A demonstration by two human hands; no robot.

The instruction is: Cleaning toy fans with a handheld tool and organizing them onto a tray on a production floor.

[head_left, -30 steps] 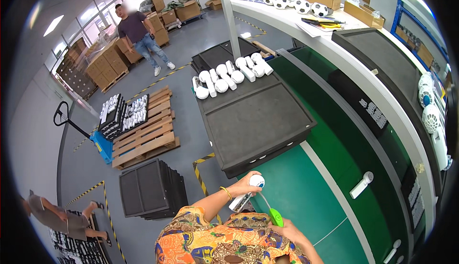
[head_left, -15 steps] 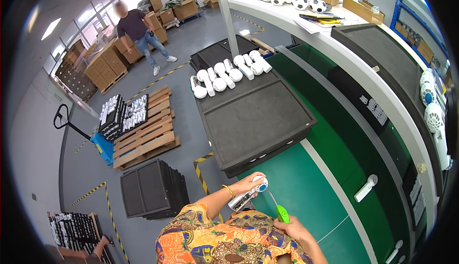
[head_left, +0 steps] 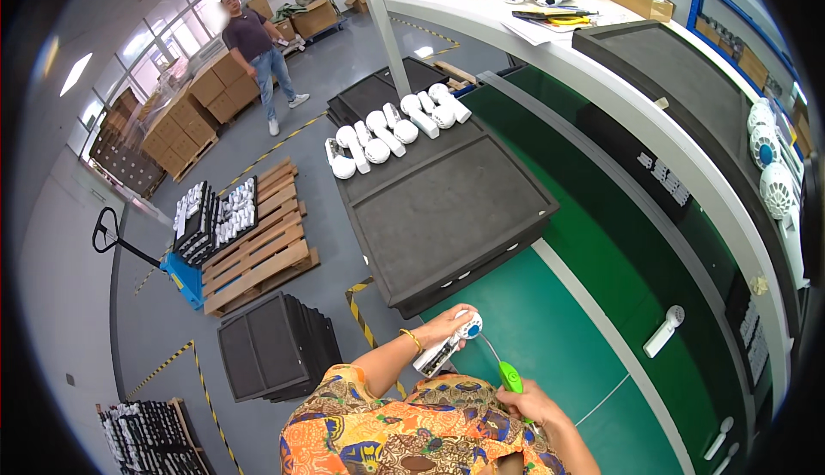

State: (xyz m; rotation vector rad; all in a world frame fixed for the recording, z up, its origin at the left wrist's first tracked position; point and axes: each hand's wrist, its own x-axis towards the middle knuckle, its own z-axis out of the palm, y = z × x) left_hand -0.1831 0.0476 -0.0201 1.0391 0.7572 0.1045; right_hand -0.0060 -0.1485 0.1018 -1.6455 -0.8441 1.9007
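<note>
In my left hand (head_left: 444, 328) is a small white handheld fan (head_left: 469, 327) with a blue centre on its round head. Its handle is uncovered on one side, with dark parts inside. My fingers close round it just below the head. My right hand (head_left: 527, 400) grips a bright green handle (head_left: 510, 377), from which a thin, slightly curved metal shaft runs up to the fan head. Whether the tip touches the fan is too small to tell.
Ahead, black trays (head_left: 451, 217) are stacked, with several white fans (head_left: 387, 134) along the far side. Single fans lie on the green conveyor (head_left: 636, 260) at right. More black trays (head_left: 275, 346) stand left, near a wooden pallet (head_left: 258, 251). A person (head_left: 254, 45) stands at the back.
The whole view has shifted slightly, so the bench and trays sit further left. Both hands keep their holds. Another person's arm and foot at lower left are gone from view.
</note>
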